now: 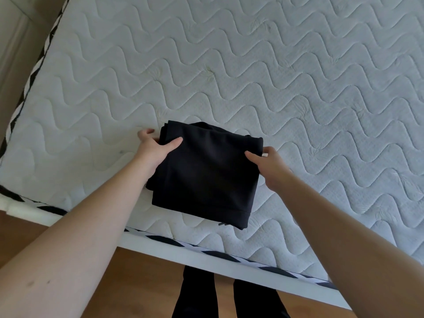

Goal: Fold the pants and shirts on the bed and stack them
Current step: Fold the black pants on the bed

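A folded black garment (206,173) is seen lying on the white quilted mattress of the bed (252,72), close to the near edge and roughly midway along it. Whether the garment is a pair of pants or a shirt cannot be told from the view; several layers are visible at its far left corner, and a hemmed edge runs along its near side. The left hand (154,150) is found grasping the garment's left edge near the far corner, with the thumb laid on top of the cloth and the fingers curled beside and under the fold. The right hand (267,162) is found grasping the right edge, with the thumb pressed on the upper surface and the fingers wrapped round the side. Both forearms are bare and are extended from the near side of the picture. The mattress surface is stitched in a wavy pattern, and a black-and-white patterned border (229,254) is noted along its near and left sides, above a white bed frame (160,247). A wooden floor (142,290) is visible below the frame, where the person's legs in dark trousers (229,297) are seen standing just beside the bed.
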The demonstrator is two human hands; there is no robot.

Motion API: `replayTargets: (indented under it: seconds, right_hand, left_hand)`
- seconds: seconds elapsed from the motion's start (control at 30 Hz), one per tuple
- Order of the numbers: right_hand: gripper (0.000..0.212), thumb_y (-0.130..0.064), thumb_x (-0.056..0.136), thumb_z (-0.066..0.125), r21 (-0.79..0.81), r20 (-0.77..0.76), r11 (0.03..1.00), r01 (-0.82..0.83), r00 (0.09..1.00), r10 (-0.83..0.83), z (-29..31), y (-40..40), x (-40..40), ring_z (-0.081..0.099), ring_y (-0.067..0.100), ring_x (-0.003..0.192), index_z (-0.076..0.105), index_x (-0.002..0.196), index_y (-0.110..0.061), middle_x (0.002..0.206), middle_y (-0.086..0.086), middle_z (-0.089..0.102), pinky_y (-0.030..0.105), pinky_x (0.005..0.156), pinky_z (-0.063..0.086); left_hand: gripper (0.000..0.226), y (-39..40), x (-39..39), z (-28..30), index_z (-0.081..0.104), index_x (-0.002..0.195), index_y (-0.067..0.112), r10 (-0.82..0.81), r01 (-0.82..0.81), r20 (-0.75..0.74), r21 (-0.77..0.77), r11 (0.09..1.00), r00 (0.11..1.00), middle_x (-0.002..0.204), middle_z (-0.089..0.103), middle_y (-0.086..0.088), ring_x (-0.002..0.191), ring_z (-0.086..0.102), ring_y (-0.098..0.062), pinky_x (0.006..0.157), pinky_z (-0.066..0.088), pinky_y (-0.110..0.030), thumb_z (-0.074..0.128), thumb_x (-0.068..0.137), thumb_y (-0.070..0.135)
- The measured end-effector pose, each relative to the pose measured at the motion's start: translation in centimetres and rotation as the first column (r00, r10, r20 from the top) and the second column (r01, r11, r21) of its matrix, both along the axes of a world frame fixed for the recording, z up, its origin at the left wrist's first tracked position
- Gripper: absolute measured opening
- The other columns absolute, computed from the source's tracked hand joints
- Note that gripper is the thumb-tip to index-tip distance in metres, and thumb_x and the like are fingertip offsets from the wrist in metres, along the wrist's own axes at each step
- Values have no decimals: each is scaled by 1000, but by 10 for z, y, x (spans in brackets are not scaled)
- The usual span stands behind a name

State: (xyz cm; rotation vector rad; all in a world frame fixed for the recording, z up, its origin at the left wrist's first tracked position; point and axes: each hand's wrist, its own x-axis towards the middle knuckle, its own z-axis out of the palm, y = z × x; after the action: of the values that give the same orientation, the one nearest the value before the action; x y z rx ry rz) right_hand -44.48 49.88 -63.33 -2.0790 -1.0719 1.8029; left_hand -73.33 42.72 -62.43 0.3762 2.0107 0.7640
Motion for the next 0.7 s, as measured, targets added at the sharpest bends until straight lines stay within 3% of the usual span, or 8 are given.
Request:
replayTargets:
  seconds: [0.07,0.1,0.2,0.37,0.57,0.63,0.7]
  right_hand:
    - [59,-36,79,79,-67,-71,996,51,996,-56,-3,2,2,62,21,107,50,126,-17,118,4,62,39,92,54]
    - [61,-33,80,80,-86,-103,994,71,992,-80,-3,2,3,62,23,110,50,130,-15,120,5,62,41,97,52]
    - [55,-23,83,77,-119,-213,989,91,970,-115,-1,2,9,63,22,111,53,132,-13,122,4,65,39,97,52]
    - [40,-19,87,72,-40,-325,996,76,942,-84,23,12,30,67,19,108,62,126,-13,114,1,72,30,89,53]
    - [34,-11,85,70,254,-444,958,137,896,-10,93,52,75,68,17,108,67,119,-17,115,3,72,24,84,55]
    - [33,-13,80,74,377,-424,916,137,905,39,115,61,92,67,18,109,71,112,-21,113,4,72,26,89,54]
    - [29,-18,75,77,498,-276,863,85,959,65,126,62,107,68,12,99,73,101,-29,100,-4,74,24,86,53]
  left_hand:
    - [75,5,-5,2,40,126,22,-40,42,53,-45,998,998,105,59,11,85,62,-6,63,47,-22,87,69,39]
    - [61,7,-7,2,52,117,17,-80,85,95,-54,995,992,105,64,9,80,67,-5,59,49,-18,87,70,34]
    - [25,10,-14,9,68,96,27,-221,230,191,-26,973,956,97,74,9,84,70,-3,63,50,-15,83,75,29]
    - [37,17,-9,36,66,114,27,-331,306,193,149,940,924,108,73,12,101,68,-6,84,50,-24,79,80,27]
    - [48,58,21,97,64,120,21,-437,372,88,394,841,895,112,72,8,104,68,-8,81,53,-20,83,76,18]
    - [51,71,31,112,64,118,21,-461,410,1,455,790,887,110,71,10,103,67,-6,84,52,-21,85,73,15]
    - [49,79,43,121,64,113,28,-508,489,-114,512,706,854,105,67,20,98,64,1,83,49,-15,85,73,9]
